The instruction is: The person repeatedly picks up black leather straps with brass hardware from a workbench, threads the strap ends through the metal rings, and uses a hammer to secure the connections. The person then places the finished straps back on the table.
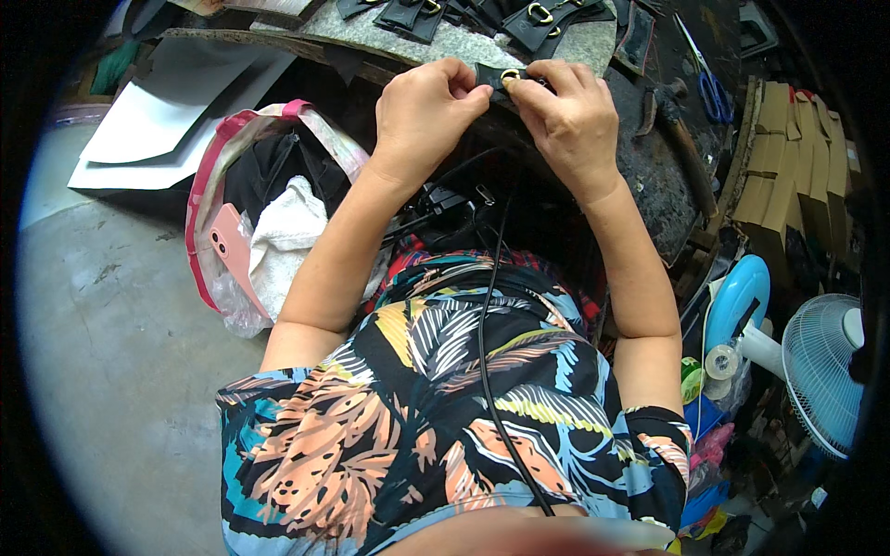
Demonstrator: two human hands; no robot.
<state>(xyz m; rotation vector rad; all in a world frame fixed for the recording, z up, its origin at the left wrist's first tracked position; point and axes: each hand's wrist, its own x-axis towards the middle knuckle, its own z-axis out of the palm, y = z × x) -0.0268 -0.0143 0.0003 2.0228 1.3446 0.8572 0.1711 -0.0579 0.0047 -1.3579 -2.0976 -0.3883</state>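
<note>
Above the near edge of the workbench, a short black strap piece (489,76), leather-like, is stretched between my two hands. My left hand (419,119) pinches its left end between thumb and fingers. At the other end, the closed fingers of my right hand (573,120) grip the strap, the thumb by a small gold-coloured ring (509,75). Part of the strap is hidden behind my right fingers. Just beyond my hands, several similar black strap pieces (408,20) with gold-coloured rings lie on a grey stone slab (362,28).
Blue-handled scissors (712,97) and a hammer (686,153) lie on the dark bench to the right. Stacked cardboard (774,157) and a fan (820,371) stand farther right. On the left are white sheets (153,111) and an open bag (209,176) holding a pink phone (236,250) and white cloth (287,241).
</note>
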